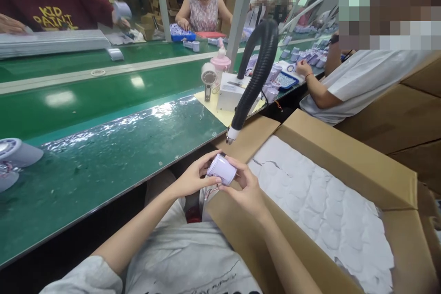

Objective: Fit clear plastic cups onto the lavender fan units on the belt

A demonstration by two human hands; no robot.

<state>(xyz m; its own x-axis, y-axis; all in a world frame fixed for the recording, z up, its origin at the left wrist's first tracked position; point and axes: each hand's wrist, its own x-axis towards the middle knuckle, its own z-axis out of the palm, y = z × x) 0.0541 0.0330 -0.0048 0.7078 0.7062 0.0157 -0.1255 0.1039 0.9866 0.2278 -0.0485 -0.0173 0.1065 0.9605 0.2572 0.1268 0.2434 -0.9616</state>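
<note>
Between my two hands is a lavender cylindrical plastic housing [223,171], held above my lap with thin wires hanging from its lower side. My left hand [197,175] grips its left side, the thumb along the lower edge. Fingers of my right hand [245,184] close round its right end. Just above the housing hangs the metal tip of a black flexible hose [257,78] with a white nozzle, apart from it. The hose curves down from a white box-shaped device [232,92] on the bench.
An open carton [347,161] with white padded packing stands at my right. More lavender housings [24,152] lie on the green bench [113,161] at far left. A small fan unit [208,78] and pink bottle [220,62] stand by the device. Co-workers sit along the conveyor [113,76].
</note>
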